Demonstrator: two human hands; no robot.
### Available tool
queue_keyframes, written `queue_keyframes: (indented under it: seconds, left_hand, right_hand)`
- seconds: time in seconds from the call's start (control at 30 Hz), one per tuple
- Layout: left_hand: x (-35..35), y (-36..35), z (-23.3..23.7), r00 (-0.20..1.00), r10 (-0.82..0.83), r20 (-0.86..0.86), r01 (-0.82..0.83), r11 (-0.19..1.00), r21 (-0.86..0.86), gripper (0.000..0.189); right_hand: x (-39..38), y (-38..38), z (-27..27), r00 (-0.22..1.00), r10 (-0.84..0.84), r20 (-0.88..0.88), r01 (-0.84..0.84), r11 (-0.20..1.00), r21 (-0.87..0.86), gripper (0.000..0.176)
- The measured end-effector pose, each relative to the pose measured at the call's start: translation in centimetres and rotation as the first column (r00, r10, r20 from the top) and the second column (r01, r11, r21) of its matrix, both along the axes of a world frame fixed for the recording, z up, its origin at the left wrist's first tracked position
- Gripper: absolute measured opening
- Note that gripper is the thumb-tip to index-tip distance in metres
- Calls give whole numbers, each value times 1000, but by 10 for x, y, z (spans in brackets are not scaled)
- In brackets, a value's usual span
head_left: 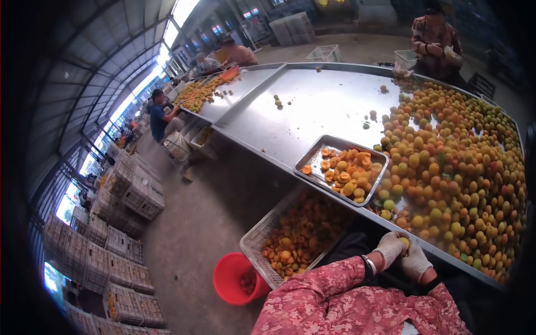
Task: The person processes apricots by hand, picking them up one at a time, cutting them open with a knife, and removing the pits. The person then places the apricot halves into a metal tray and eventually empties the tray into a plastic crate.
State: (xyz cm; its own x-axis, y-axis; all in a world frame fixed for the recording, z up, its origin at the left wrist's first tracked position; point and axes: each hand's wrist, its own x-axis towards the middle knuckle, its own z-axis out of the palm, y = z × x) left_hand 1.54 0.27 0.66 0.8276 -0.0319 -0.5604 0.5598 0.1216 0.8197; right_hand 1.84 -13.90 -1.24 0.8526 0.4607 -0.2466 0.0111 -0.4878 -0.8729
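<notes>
In front of me, at the metal table's near edge, both gloved hands meet around an apricot (405, 242). My left hand (389, 247) is closed on the fruit, its fingertips pressed to one side. Close against it, my right hand (416, 263) is also closed, and what its fingers hold is hidden. A steel tray (316, 180) of apricot halves rests at the table's edge, ahead and to the left. Whole apricots (441, 173) lie heaped over the table's right side. Below the tray, a plastic crate (258, 245) contains many apricot halves.
A red bucket (229, 279) stands on the floor left of the crate, with dark bits inside. The metal table (251, 120) has a raised rim. A person (438, 47) sits across it; others sit at its far left. Stacked crates (120, 251) line the left side.
</notes>
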Motion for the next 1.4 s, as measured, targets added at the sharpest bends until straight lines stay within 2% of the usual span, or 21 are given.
queue_keyframes:
  seconds: [0.03,0.1,0.23,0.33,0.37,0.43,0.5,0.57,0.63,0.67,0.73,0.8,0.83,0.9,1.03,1.1,1.27,1.33,1.37,1.4]
  left_hand:
    - [1,-1,0,1000,10,-17,-10,1000,-4,42]
    - [0,-1,7,1000,0,-26,0,1000,-6,42]
    - [-3,-1,1,1000,-1,-12,1,1000,-17,41]
    - [-5,0,1,1000,-1,12,1,1000,0,42]
    - [-6,-1,6,1000,-2,15,2,1000,1,42]
    - [-9,0,25,999,-1,36,0,1000,23,44]
    - [-12,0,23,997,9,81,-9,1000,9,45]
    - [-14,0,15,992,20,126,-20,1000,-8,46]
    - [-14,1,11,968,-38,250,31,999,31,49]
    - [-14,1,10,966,-37,255,30,999,32,49]
    - [-21,2,41,888,-252,385,66,897,436,51]
    - [-22,-2,38,877,-260,404,48,884,465,51]
    - [-21,-4,37,865,-271,423,31,869,494,51]
    - [-21,-6,38,872,-257,417,23,871,491,49]
    - [-20,-3,45,890,-233,391,21,879,476,46]
    - [-18,-6,38,896,-211,390,-2,878,478,45]
    - [-14,-1,36,899,-200,388,-5,884,468,48]
    - [-13,4,32,909,-139,393,22,957,288,56]
    - [-13,7,28,909,-138,394,20,957,289,56]
    - [-15,9,24,905,-121,408,41,979,198,60]
  right_hand:
    - [0,2,10,1000,-1,-1,1,1000,-2,42]
    - [-1,8,38,990,57,-128,-33,983,181,43]
    - [-4,8,34,988,35,-150,-15,991,131,43]
    - [-7,7,27,979,41,-200,3,977,214,41]
    - [-5,3,4,990,3,-138,23,983,185,40]
    - [-3,3,-1,997,-33,-68,44,986,159,40]
    - [-4,1,6,995,-35,94,36,999,-12,42]
    - [-8,2,14,992,-70,108,71,998,1,42]
    - [-10,2,19,987,-102,123,102,995,14,43]
    - [-12,2,19,976,-105,192,102,994,25,42]
    - [-14,-2,9,960,-107,259,101,994,35,40]
    - [-10,-9,-13,943,-132,305,156,986,-57,56]
    - [-7,-10,-17,943,-132,306,157,986,-57,56]
    - [-6,-10,-21,942,-75,328,128,981,-143,52]
    - [-2,-5,-11,931,-38,362,65,996,-63,45]
    - [-3,-1,-9,915,-48,400,81,995,-65,30]
    - [10,1,-18,881,29,473,55,985,-164,28]
    - [11,2,-12,865,52,498,43,983,-177,27]
    - [11,2,-3,870,47,490,43,984,-172,26]
    - [10,2,3,875,42,482,46,985,-168,25]
